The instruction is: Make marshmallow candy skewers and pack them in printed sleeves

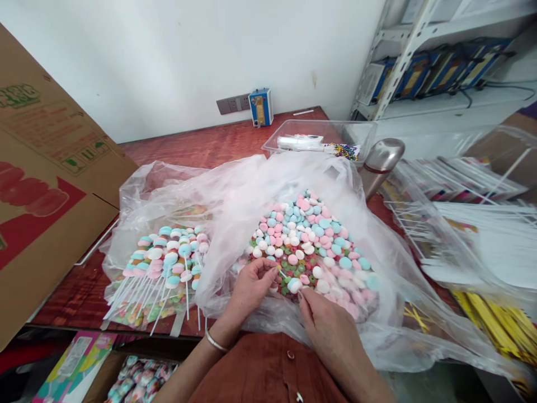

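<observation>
A big clear plastic bag (235, 201) lies open on the table, filled with pink, blue and white round candies (308, 229) and small green and red ring candies. My left hand (251, 285) pinches a small candy at the near edge of the pile. My right hand (325, 327) is closed on a thin white stick whose tip meets a white candy (295, 285). To the left, finished candy skewers (168, 260) on white sticks lie in a tray under plastic.
A large cardboard box (46, 184) leans at the left. A clear tub (319, 140) and a steel flask (380, 165) stand behind the bag. White sticks (474, 224) in plastic lie at the right. A metal shelf (419, 50) stands at the back right. Packed candy sits below the table edge.
</observation>
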A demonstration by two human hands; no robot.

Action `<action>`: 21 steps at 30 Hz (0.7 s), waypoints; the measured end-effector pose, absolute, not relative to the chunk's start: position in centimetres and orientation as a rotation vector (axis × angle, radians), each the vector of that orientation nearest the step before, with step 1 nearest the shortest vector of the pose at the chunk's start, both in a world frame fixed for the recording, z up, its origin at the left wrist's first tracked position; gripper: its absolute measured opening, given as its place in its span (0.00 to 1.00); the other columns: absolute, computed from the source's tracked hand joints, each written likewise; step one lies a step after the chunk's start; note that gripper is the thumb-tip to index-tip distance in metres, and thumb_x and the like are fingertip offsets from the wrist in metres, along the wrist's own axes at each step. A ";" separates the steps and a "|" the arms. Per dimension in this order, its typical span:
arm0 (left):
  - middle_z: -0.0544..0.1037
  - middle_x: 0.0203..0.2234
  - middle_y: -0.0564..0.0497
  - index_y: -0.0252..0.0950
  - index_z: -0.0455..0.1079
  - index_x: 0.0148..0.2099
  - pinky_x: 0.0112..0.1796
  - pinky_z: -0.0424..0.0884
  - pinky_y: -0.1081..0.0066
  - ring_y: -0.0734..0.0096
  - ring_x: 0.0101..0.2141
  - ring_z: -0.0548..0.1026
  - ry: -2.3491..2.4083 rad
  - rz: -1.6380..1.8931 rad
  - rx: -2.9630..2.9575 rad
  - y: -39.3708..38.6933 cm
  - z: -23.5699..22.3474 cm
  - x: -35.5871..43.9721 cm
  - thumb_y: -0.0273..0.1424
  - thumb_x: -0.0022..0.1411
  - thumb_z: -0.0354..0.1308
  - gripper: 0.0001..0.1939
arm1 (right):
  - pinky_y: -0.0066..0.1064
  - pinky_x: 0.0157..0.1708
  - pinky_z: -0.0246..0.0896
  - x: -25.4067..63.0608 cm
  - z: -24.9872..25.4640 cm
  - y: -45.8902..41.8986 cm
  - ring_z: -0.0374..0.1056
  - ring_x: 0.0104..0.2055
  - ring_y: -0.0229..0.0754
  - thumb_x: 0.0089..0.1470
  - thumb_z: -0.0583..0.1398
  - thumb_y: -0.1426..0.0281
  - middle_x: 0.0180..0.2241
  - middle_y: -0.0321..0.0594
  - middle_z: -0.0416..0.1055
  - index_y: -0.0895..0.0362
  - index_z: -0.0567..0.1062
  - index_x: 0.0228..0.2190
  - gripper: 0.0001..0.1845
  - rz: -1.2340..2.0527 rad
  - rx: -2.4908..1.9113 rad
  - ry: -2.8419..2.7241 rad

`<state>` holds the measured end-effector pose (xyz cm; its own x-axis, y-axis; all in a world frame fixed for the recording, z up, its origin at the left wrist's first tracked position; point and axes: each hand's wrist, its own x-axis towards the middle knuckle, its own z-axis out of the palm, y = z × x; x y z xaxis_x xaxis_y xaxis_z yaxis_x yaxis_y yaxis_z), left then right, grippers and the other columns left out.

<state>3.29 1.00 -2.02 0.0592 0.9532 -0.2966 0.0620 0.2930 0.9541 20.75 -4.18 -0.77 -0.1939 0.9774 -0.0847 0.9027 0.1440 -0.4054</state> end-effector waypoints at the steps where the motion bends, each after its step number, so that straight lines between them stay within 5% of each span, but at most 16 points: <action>1: 0.78 0.24 0.52 0.33 0.70 0.37 0.29 0.71 0.74 0.72 0.26 0.75 1.312 0.927 1.049 1.0 -2.2 3.3 0.38 0.54 0.64 0.14 | 0.30 0.24 0.43 20.7 -0.7 -4.1 0.76 0.29 0.44 0.62 0.53 0.72 0.26 0.38 0.78 0.55 0.73 0.29 0.11 0.556 -1.868 -2.224; 12: 0.77 0.24 0.53 0.34 0.71 0.37 0.29 0.71 0.75 0.73 0.26 0.75 1.307 0.979 1.157 0.5 -2.7 3.8 0.35 0.57 0.61 0.09 | 0.30 0.23 0.43 20.3 -0.9 -4.2 0.76 0.28 0.45 0.63 0.50 0.72 0.26 0.39 0.78 0.55 0.72 0.34 0.12 0.650 -1.900 -2.231; 21: 0.78 0.28 0.52 0.35 0.74 0.38 0.28 0.69 0.76 0.74 0.27 0.74 1.408 1.008 1.492 0.0 -2.0 4.3 0.31 0.60 0.57 0.07 | 0.28 0.23 0.49 20.5 -2.2 -4.2 0.70 0.23 0.41 0.64 0.45 0.71 0.22 0.38 0.73 0.55 0.69 0.27 0.18 0.611 -1.720 -2.040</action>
<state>4.30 0.04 -2.04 0.0494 0.9987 0.0113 0.3325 -0.0271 0.9427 20.47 -4.22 -2.17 -0.1621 0.9865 0.0239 0.8110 0.1470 -0.5663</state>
